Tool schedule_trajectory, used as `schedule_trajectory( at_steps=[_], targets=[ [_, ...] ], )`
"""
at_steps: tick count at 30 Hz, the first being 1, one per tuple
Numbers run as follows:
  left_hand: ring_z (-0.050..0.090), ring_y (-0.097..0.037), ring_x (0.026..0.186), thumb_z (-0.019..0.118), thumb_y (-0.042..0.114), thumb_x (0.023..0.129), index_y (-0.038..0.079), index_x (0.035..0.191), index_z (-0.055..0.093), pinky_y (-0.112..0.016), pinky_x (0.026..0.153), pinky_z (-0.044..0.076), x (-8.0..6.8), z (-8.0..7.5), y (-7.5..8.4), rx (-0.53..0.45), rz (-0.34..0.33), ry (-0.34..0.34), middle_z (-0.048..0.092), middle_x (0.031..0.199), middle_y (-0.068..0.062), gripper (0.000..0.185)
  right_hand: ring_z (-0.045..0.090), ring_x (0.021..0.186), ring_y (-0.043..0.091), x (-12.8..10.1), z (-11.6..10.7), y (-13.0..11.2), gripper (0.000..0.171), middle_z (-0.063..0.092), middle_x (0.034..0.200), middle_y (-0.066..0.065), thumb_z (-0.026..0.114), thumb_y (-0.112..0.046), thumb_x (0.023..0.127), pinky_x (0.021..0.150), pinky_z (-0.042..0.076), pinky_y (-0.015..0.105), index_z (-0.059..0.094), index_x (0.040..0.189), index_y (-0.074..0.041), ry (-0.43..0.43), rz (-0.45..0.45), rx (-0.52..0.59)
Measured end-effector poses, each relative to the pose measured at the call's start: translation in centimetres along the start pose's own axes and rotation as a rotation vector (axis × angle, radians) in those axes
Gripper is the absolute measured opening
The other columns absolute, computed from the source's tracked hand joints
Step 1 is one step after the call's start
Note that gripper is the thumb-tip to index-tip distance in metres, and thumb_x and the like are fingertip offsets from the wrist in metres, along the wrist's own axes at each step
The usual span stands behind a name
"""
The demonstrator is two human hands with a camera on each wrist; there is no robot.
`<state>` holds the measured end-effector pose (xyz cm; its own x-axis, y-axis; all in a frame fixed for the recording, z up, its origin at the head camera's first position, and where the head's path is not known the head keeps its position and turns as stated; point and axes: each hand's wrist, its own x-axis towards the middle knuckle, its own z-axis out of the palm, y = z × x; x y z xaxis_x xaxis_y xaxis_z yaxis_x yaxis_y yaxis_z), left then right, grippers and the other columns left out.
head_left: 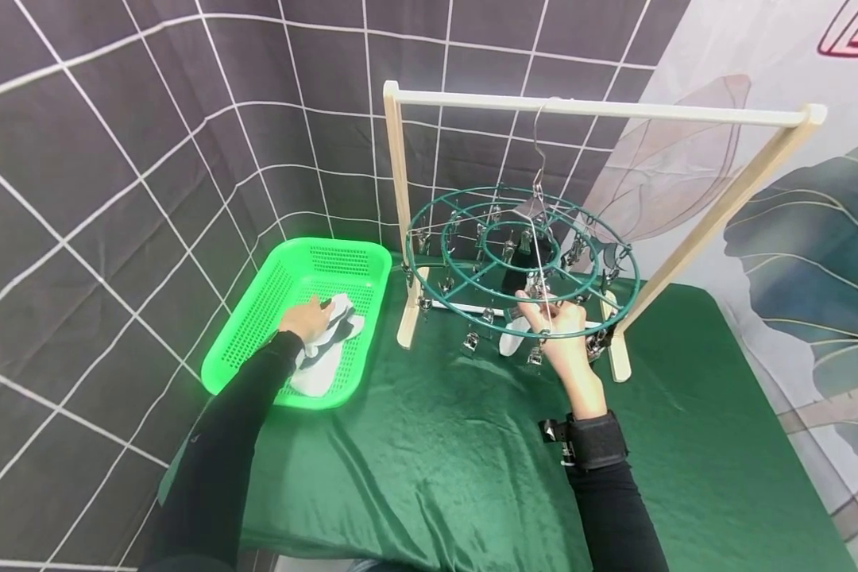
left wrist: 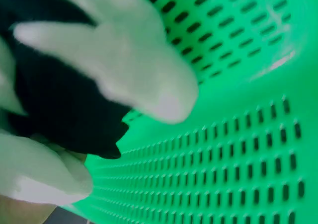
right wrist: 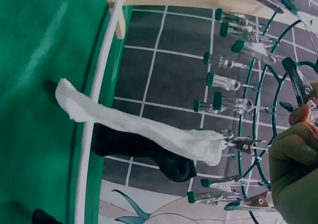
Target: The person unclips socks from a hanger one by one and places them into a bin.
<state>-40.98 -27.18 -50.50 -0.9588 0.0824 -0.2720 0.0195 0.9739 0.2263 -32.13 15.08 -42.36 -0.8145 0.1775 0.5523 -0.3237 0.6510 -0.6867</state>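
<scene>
In the head view, my left hand (head_left: 306, 320) reaches into the green basket (head_left: 243, 349), its fingertips at the white and dark socks (head_left: 318, 372). Close up, a black sock (left wrist: 64, 97) lies between blurred white pieces of cloth (left wrist: 144, 80); most of the fingers are hidden, so I cannot tell whether they grip it. My right hand (head_left: 563, 322) is at the near side of the round green hanger (head_left: 465, 298), where thumb and finger pinch a clip (right wrist: 296, 80). Beside it, a white sock (right wrist: 144, 127) hangs from another clip, with a black sock (right wrist: 149, 152) behind.
The hanger hooks over the white bar (head_left: 472, 101) of a wooden stand (head_left: 715, 214). Several clips (right wrist: 226, 81) dangle from its rings. The stand rests on a green cloth (head_left: 436, 469), right of the basket, with a dark gridded curtain (head_left: 150, 159) behind.
</scene>
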Motion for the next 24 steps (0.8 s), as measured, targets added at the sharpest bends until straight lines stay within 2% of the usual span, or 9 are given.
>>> schedule_trajectory(
  at_steps=[2, 4, 9, 13, 17, 20, 22, 24],
  targets=[
    [0.045, -0.052, 0.119, 0.006, 0.056, 0.098, -0.014, 0.144, 0.012, -0.055, 0.096, 0.041, -0.2, 0.1, -0.1, -0.022, -0.049, -0.006, 0.04, 0.136, -0.036, 0.085, 0.04, 0.04, 0.011, -0.1, 0.1, 0.0, 0.041, 0.044, 0.039, -0.005, 0.068, -0.036, 0.085, 0.046, 0.031, 0.027, 0.06, 0.056, -0.008, -0.001, -0.02, 0.001],
    [0.041, -0.052, 0.123, 0.006, 0.054, 0.099, -0.013, 0.145, 0.009, -0.056, 0.1, 0.037, -0.1, 0.3, -0.2, -0.039, -0.065, -0.022, 0.037, 0.138, -0.035, 0.082, 0.038, 0.039, 0.01, -0.1, 0.2, 0.0, 0.042, 0.043, 0.038, -0.003, 0.069, -0.033, 0.085, 0.046, 0.031, 0.026, 0.059, 0.054, -0.007, 0.006, -0.033, -0.001],
    [0.043, -0.052, 0.121, 0.005, 0.052, 0.099, -0.012, 0.146, 0.009, -0.056, 0.097, 0.039, -0.1, 1.0, -0.3, -0.022, -0.06, -0.014, 0.041, 0.135, -0.036, 0.08, 0.034, 0.039, 0.008, -0.3, 0.4, 0.1, 0.047, 0.039, 0.035, -0.005, 0.07, -0.029, 0.084, 0.046, 0.029, 0.025, 0.051, 0.046, -0.009, 0.024, -0.032, 0.009],
    [0.047, -0.052, 0.117, 0.005, 0.052, 0.099, -0.012, 0.146, 0.01, -0.056, 0.095, 0.041, 0.1, 1.3, -0.2, -0.022, -0.069, 0.004, 0.044, 0.13, -0.039, 0.079, 0.031, 0.038, 0.008, -0.1, 0.7, 0.2, 0.048, 0.034, 0.034, -0.007, 0.071, -0.028, 0.083, 0.046, 0.026, 0.025, 0.047, 0.045, -0.011, 0.052, -0.056, 0.012],
    [0.056, -0.049, 0.106, 0.008, 0.05, 0.101, -0.011, 0.146, 0.011, -0.054, 0.09, 0.045, -0.4, 1.0, 0.5, -0.057, -0.068, 0.006, 0.046, 0.128, -0.039, 0.075, 0.038, 0.041, 0.007, 0.0, 1.0, 0.1, 0.038, 0.048, 0.04, 0.003, 0.071, -0.027, 0.084, 0.045, 0.028, 0.023, 0.059, 0.054, -0.006, 0.103, -0.098, 0.004],
    [0.053, -0.049, 0.111, 0.01, 0.045, 0.102, -0.01, 0.146, 0.013, -0.057, 0.093, 0.042, -0.6, 0.4, 0.9, -0.052, -0.066, 0.007, 0.045, 0.132, -0.036, 0.071, 0.04, 0.041, 0.009, -0.1, 1.1, 0.0, 0.037, 0.051, 0.043, 0.005, 0.07, -0.029, 0.084, 0.044, 0.028, 0.022, 0.061, 0.058, -0.005, 0.121, -0.085, -0.012],
    [0.047, -0.051, 0.117, 0.015, 0.038, 0.103, -0.011, 0.145, 0.018, -0.06, 0.096, 0.04, -0.3, 0.1, 1.0, 0.005, -0.039, 0.045, 0.044, 0.133, -0.036, 0.065, 0.037, 0.039, 0.013, -0.2, 1.1, -0.1, 0.043, 0.045, 0.04, 0.001, 0.07, -0.031, 0.084, 0.044, 0.026, 0.024, 0.055, 0.052, -0.007, 0.123, -0.053, -0.03],
    [0.051, -0.05, 0.112, 0.028, 0.029, 0.102, -0.01, 0.139, 0.033, -0.059, 0.091, 0.044, 0.0, -0.3, 1.4, 0.049, 0.015, 0.175, 0.053, 0.122, -0.034, 0.054, 0.035, 0.039, 0.016, -0.3, 1.1, -0.1, 0.047, 0.039, 0.039, -0.004, 0.07, -0.033, 0.084, 0.044, 0.027, 0.025, 0.049, 0.049, -0.01, 0.118, -0.01, -0.028]
  ],
)
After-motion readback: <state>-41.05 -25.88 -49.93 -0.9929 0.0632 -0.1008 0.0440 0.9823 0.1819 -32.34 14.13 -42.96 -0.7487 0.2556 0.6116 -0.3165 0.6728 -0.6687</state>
